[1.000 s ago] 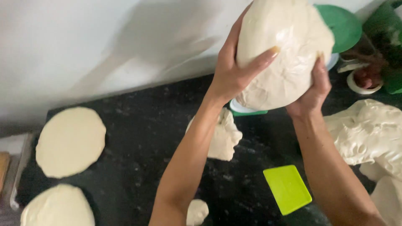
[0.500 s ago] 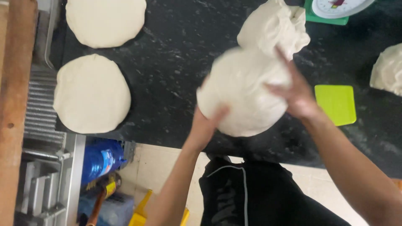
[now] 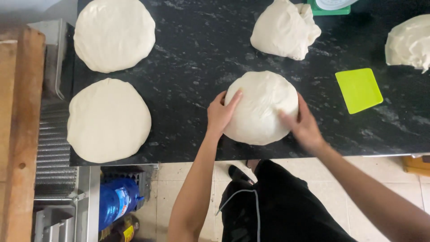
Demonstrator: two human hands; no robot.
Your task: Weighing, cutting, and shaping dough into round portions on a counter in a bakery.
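Cupping the dough ball [image 3: 261,107] from both sides, my left hand [image 3: 220,114] and right hand [image 3: 303,125] press their open fingers [image 3: 235,99] flat against it, gripping nothing, likely to keep it round. It sits near the front edge of the counter [image 3: 197,58]. Two flattened rounds [image 3: 109,120] lie well left, the scraper [image 3: 359,90] right.

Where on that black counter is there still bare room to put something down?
The widest bare patch lies mid-counter, between the two flat rounds and the dough ball. A smaller strip runs between the ball and the green scraper. It is crowded where both hands cup the ball.
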